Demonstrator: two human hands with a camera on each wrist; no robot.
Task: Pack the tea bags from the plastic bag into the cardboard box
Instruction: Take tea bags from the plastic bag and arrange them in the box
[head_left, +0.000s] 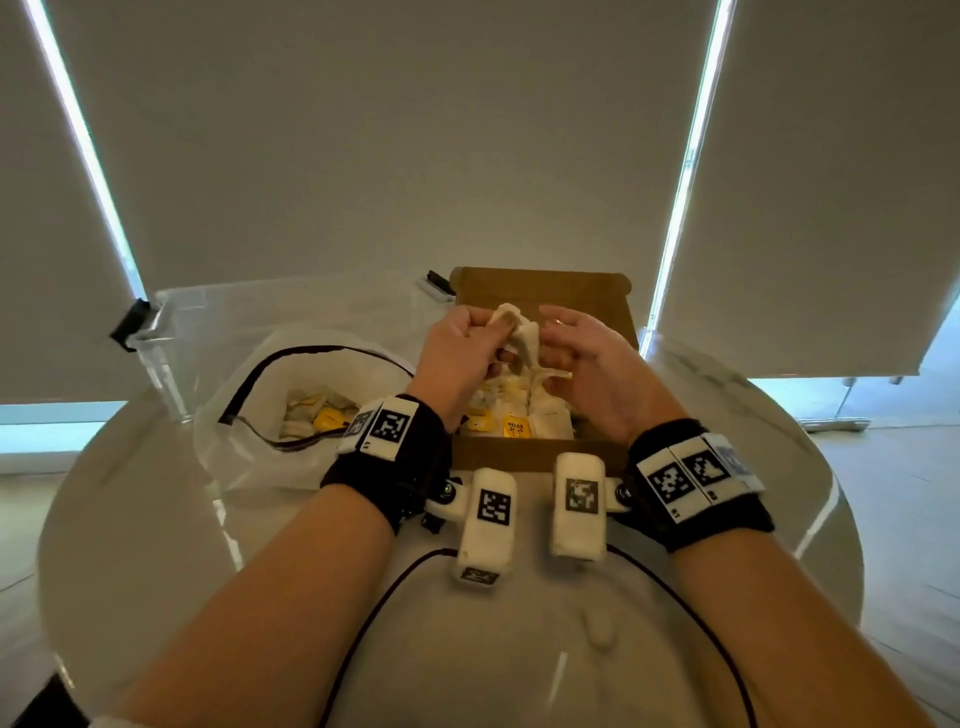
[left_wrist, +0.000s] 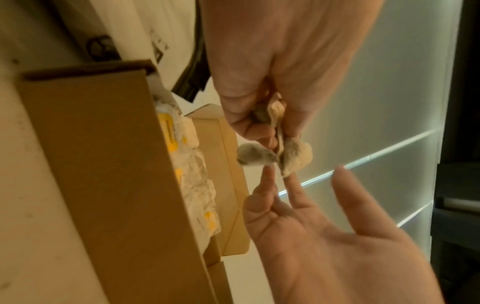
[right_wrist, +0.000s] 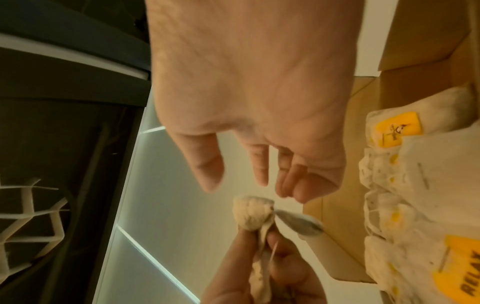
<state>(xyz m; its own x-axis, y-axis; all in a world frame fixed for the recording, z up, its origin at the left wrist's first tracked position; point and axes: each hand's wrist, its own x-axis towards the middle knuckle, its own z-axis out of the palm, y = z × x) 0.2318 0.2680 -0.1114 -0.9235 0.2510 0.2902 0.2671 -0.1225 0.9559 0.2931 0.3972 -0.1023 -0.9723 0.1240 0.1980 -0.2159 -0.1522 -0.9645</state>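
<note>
The round table (head_left: 130, 519) is carrying everything — a clear tub (head_left: 171, 332) at the back left, the plastic bag (head_left: 249, 415) in front of it, and the box (head_left: 540, 457) in the middle. The bag is lying open, with pale tea bags (head_left: 311, 415) and their yellow tags still showing inside. The box is standing open too, its lid tipped up at the far side, and packed tea bags (right_wrist: 426, 185) are lining its bottom, one tag reading RELAX.

Both hands are hovering over the box. The left hand (head_left: 457, 358) is pinching a small bunch (left_wrist: 285, 152) of tea bags between thumb and fingers, holding it up above the box. The right hand (head_left: 592, 364) is gripping nothing — its fingers (right_wrist: 259, 164) are loose and reaching toward the bunch, the tips just beside it or touching.
</note>
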